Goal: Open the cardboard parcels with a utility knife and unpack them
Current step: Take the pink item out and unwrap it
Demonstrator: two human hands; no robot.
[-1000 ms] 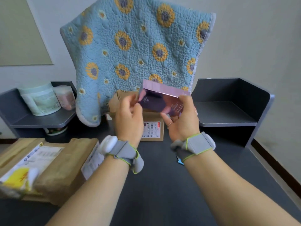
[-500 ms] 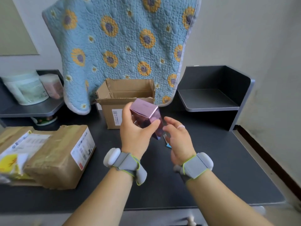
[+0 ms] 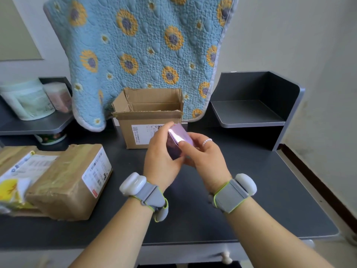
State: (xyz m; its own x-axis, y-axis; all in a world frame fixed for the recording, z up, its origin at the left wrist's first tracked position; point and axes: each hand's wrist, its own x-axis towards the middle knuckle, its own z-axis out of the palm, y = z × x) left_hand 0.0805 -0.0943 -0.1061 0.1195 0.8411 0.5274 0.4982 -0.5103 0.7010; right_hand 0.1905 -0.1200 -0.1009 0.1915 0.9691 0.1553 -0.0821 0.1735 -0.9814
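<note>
Compared with half a second earlier, the small pink box (image 3: pixel 178 140) is now gripped by both hands rather than the left alone: the right hand (image 3: pixel 202 153), then hovering just beside it with fingers spread, has closed onto it. The box is held above the desk (image 3: pixel 251 190), in front of the open cardboard parcel (image 3: pixel 146 120), and has been turned so that a glossy face catches a bright glare.

At the far left, a sealed parcel (image 3: pixel 65 182) wrapped in shiny brown tape lies on the desk, a white shipping label on its end; a yellow-and-white packet (image 3: pixel 11 188) rests partly on a flatter carton beside it. Behind these, pale round tubs (image 3: pixel 27 99) stand on a low grey shelf (image 3: pixel 38 126).

The left hand (image 3: pixel 162 161) is clamped on the box's left side, thumb up along one edge. A grey strap with a white pod is worn on each wrist. The open parcel is plain corrugated card, its flaps raised, a printed label on its front. Behind it a quilted blue blanket (image 3: pixel 139 45) with stitched yellow sunflowers hangs down to the desk.

The right hand's thumb and fingers are pressed on the box's right side; a beaded ring is worn on one finger. To the right stands a dark grey corner shelf (image 3: pixel 251 113) with rounded edges. The desk is matt dark grey, and the walls are pale.
</note>
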